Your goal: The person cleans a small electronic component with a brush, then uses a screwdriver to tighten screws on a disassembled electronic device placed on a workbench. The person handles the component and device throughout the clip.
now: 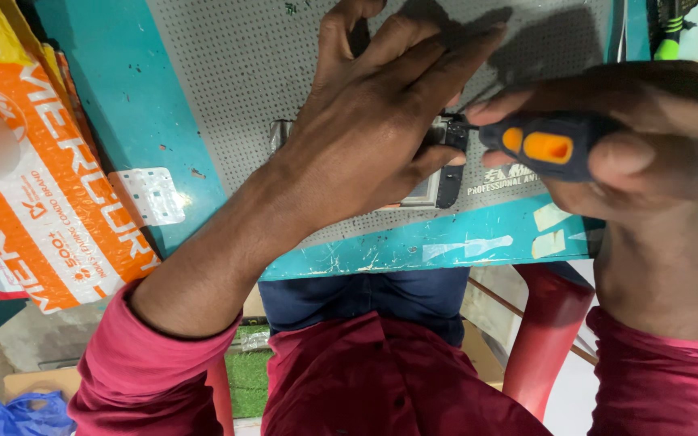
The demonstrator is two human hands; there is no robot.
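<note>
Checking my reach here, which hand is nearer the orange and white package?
Left. The left hand is on the grey mat, closer to the package; the right hand holds the screwdriver farther away.

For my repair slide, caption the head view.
Left hand steadies a small device on a perforated mat; right hand holds a screwdriver.

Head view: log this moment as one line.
left hand: pressing down small dark device | right hand: gripping orange-and-dark screwdriver, tip at device | surface: grey perforated mat
</note>
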